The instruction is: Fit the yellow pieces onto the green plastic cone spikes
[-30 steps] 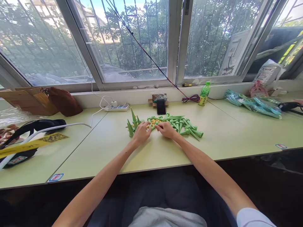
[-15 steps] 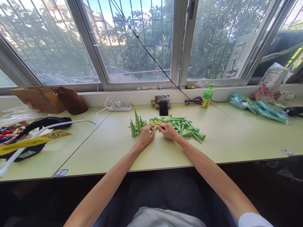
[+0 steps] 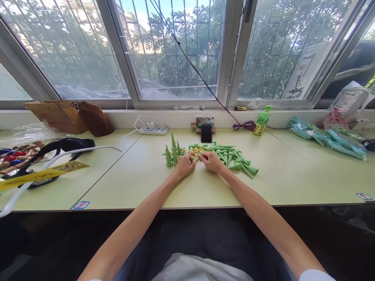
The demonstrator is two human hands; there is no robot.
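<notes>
Between my two hands is a green plastic cone-shaped spike (image 3: 196,159), mostly covered by the fingers. My left hand (image 3: 184,165) is closed around its near left end. The fingertips of my right hand (image 3: 213,161) pinch the other end. Small yellow pieces (image 3: 199,150) lie in a heap just behind the fingers. Left of my left hand, several green spikes (image 3: 175,155) stand upright with their points up. A loose pile of more green spikes (image 3: 230,156) lies to the right, beside and beyond my right hand.
Behind the pile stands a dark, blurred-out block (image 3: 206,133). A green drink bottle (image 3: 262,121) and a power strip (image 3: 152,130) are along the back of the table (image 3: 123,183). A white cable (image 3: 96,149) and black straps (image 3: 70,144) lie left; bagged teal items (image 3: 331,138) lie right.
The view has swung slightly left, so everything sits a little further right. Both hands stay at the same spike with only slight finger movement.
</notes>
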